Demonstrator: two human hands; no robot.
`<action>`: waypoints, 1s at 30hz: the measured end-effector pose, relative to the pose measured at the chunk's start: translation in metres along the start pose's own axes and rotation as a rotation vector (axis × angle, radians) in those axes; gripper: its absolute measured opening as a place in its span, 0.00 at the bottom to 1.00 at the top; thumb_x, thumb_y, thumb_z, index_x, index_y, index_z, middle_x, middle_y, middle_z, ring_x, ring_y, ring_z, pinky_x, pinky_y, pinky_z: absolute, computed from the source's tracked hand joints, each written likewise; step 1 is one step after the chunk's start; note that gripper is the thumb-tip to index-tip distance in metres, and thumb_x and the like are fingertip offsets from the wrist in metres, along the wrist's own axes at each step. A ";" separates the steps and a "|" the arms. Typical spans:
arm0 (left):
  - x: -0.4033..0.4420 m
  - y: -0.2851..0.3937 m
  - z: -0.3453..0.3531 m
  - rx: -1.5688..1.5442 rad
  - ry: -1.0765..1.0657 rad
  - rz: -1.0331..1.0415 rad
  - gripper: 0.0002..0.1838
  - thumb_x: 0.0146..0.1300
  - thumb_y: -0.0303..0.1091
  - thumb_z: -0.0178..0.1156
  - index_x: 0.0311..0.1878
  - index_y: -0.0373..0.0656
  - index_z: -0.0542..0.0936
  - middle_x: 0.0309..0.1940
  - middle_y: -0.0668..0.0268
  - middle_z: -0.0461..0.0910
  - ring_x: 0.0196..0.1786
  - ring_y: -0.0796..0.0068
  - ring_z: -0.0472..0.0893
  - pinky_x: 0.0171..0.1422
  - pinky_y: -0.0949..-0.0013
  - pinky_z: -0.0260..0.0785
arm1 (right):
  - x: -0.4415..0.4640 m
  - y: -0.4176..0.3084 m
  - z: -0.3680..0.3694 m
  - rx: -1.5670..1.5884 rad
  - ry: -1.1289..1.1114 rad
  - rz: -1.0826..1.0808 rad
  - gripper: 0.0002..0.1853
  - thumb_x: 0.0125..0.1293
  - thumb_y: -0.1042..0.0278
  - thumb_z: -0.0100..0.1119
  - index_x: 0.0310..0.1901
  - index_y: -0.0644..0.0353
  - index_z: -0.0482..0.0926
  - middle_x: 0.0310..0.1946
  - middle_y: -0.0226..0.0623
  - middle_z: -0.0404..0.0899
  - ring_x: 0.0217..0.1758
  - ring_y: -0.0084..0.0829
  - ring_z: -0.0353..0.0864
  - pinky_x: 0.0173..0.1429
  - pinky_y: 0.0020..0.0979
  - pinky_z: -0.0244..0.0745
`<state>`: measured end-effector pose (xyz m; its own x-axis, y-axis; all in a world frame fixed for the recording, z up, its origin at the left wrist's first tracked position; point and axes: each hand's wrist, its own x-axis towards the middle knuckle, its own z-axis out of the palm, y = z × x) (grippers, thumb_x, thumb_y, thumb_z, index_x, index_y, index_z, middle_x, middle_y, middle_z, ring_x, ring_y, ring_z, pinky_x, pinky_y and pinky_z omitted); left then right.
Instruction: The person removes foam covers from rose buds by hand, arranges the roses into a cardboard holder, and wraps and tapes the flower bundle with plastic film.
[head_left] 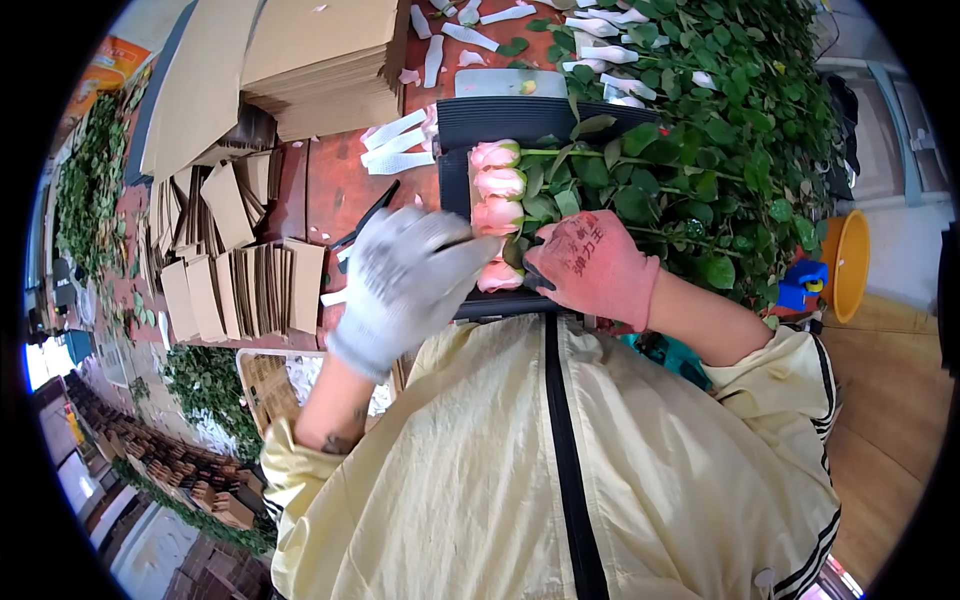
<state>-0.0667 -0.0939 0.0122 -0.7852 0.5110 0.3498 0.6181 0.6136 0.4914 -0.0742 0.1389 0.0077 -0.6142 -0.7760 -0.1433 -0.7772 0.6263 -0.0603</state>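
Observation:
Pink roses (497,183) lie in a column on a black ridged holder (455,182), heads to the left and leafy stems (640,180) to the right. My left hand (410,275), in a whitish glove, reaches over the lower roses. Its fingers are drawn together, with the tips at a rose head near the bottom of the column. On the other side my right hand (595,268), in a pink glove with dark fingertips, has its fingers curled at the neck of the lowest rose (500,276). Part of the roses between the hands is hidden.
Stacked cardboard sheets (320,60) and smaller upright cardboard pieces (270,290) stand on the left of the red table (330,190). White-sleeved rose heads (605,55) and piled foliage (740,80) lie at the upper right. A yellow bucket (848,265) is at the far right.

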 end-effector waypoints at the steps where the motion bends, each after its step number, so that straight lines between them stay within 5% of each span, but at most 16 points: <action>1: 0.010 -0.003 0.001 0.033 -0.082 0.071 0.12 0.47 0.33 0.64 0.39 0.51 0.84 0.34 0.71 0.79 0.37 0.67 0.77 0.43 0.63 0.67 | 0.002 -0.001 -0.002 -0.015 -0.149 0.040 0.12 0.53 0.50 0.60 0.33 0.46 0.75 0.32 0.25 0.76 0.42 0.30 0.77 0.44 0.37 0.65; 2: 0.016 -0.009 0.010 0.074 -0.234 0.075 0.09 0.49 0.36 0.62 0.37 0.54 0.83 0.34 0.73 0.79 0.37 0.69 0.77 0.43 0.64 0.67 | 0.003 -0.001 -0.002 -0.018 -0.153 0.027 0.12 0.53 0.50 0.60 0.33 0.46 0.75 0.32 0.25 0.76 0.42 0.30 0.77 0.44 0.37 0.65; 5: 0.018 -0.015 0.034 0.176 -0.190 0.248 0.08 0.51 0.38 0.61 0.36 0.54 0.83 0.34 0.73 0.79 0.37 0.69 0.78 0.44 0.65 0.68 | 0.006 0.000 0.000 -0.004 -0.143 -0.005 0.12 0.52 0.52 0.60 0.33 0.47 0.75 0.31 0.27 0.75 0.38 0.32 0.77 0.39 0.37 0.65; 6: 0.027 -0.015 0.033 0.150 -0.359 0.128 0.08 0.52 0.38 0.61 0.35 0.54 0.83 0.35 0.72 0.79 0.39 0.68 0.78 0.45 0.65 0.68 | 0.008 0.000 0.000 0.042 -0.087 -0.002 0.10 0.53 0.56 0.59 0.30 0.51 0.76 0.28 0.31 0.77 0.35 0.34 0.79 0.36 0.38 0.68; 8: 0.024 -0.032 0.041 -0.087 -0.273 0.068 0.08 0.54 0.41 0.59 0.33 0.52 0.83 0.32 0.68 0.80 0.38 0.66 0.81 0.41 0.62 0.72 | 0.007 -0.001 -0.002 0.105 0.015 0.005 0.07 0.52 0.62 0.57 0.27 0.55 0.77 0.26 0.37 0.79 0.31 0.38 0.81 0.32 0.39 0.72; 12: 0.024 -0.036 0.044 -0.198 -0.217 0.055 0.09 0.54 0.39 0.60 0.35 0.49 0.84 0.30 0.65 0.80 0.35 0.62 0.80 0.41 0.61 0.72 | 0.012 -0.002 0.002 0.146 0.047 -0.012 0.08 0.52 0.61 0.57 0.26 0.56 0.76 0.25 0.36 0.78 0.30 0.38 0.81 0.31 0.39 0.72; 15: 0.021 -0.040 0.048 -0.186 -0.228 0.083 0.09 0.54 0.40 0.61 0.35 0.48 0.85 0.31 0.64 0.81 0.36 0.62 0.80 0.42 0.60 0.72 | 0.014 -0.005 0.005 0.145 -0.138 0.039 0.11 0.51 0.54 0.60 0.31 0.51 0.75 0.29 0.29 0.75 0.34 0.33 0.78 0.37 0.35 0.67; 19: 0.017 -0.027 0.041 -0.152 -0.262 -0.006 0.08 0.54 0.39 0.61 0.36 0.51 0.85 0.33 0.67 0.79 0.38 0.64 0.79 0.43 0.62 0.70 | 0.006 -0.001 0.011 0.101 0.113 0.008 0.14 0.54 0.51 0.60 0.34 0.50 0.74 0.35 0.31 0.76 0.40 0.33 0.78 0.40 0.38 0.68; 21: 0.017 -0.025 0.037 -0.085 -0.252 -0.026 0.08 0.54 0.39 0.61 0.36 0.53 0.85 0.32 0.69 0.78 0.38 0.66 0.78 0.42 0.62 0.70 | 0.006 0.000 0.004 0.114 -0.149 0.068 0.14 0.54 0.50 0.60 0.34 0.50 0.74 0.36 0.30 0.76 0.40 0.33 0.78 0.41 0.38 0.68; 28: 0.017 -0.028 0.041 -0.020 -0.237 0.036 0.09 0.50 0.37 0.60 0.36 0.56 0.85 0.33 0.70 0.79 0.37 0.66 0.78 0.44 0.61 0.70 | 0.017 0.003 -0.010 0.134 -0.213 -0.012 0.09 0.59 0.66 0.49 0.30 0.57 0.79 0.30 0.37 0.81 0.35 0.37 0.83 0.35 0.36 0.74; 30: 0.013 -0.022 0.042 -0.066 -0.235 -0.013 0.11 0.51 0.36 0.62 0.38 0.49 0.85 0.34 0.65 0.78 0.40 0.62 0.77 0.46 0.60 0.69 | 0.017 0.001 -0.015 0.112 -0.248 -0.016 0.08 0.59 0.67 0.49 0.31 0.56 0.79 0.30 0.36 0.81 0.35 0.36 0.83 0.35 0.36 0.74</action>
<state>-0.0890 -0.0757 -0.0274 -0.7583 0.6341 0.1514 0.5982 0.5845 0.5482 -0.0874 0.1252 0.0196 -0.5393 -0.7525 -0.3780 -0.7579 0.6294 -0.1715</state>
